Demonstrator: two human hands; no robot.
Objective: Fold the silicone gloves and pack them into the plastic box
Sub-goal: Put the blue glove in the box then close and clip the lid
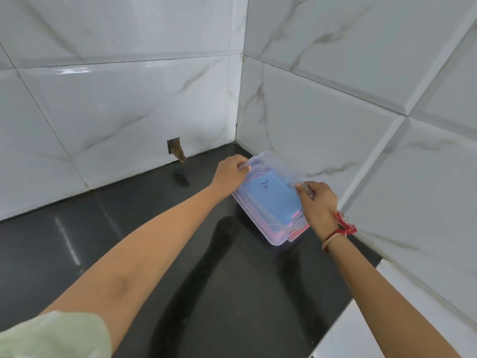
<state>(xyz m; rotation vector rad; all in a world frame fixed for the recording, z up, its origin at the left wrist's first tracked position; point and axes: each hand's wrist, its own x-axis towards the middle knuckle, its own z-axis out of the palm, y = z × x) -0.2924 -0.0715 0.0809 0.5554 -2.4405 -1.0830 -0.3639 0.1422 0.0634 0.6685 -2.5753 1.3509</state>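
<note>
Walls: white marble-look glossy tiles (124, 99) on two sides, meeting in a corner behind the counter.
Counter: black polished stone countertop (108, 228), reflective, running into that far corner.
Box: clear rectangular plastic box (260, 223) with its clear lid (268, 195) on top, sitting on the countertop near the far right corner, just beside the right-hand wall, turned at an angle to the counter's edges.
Gloves: blue silicone gloves (271, 200) lie folded flat inside the box, seen through the lid; a red layer (300, 231) shows under them at the box's near end.
Left hand: left hand (231, 174) closed around the lid's far left edge, fingers curled over the rim.
Right hand: right hand (318, 202) pinching the lid's right edge, thumb on top.
Wristband: red thread band with a frayed tassel (344, 226) on the right wrist.
Wall gap: small brown broken hole (175, 149) in the left wall tile, at the counter's back edge.
</note>
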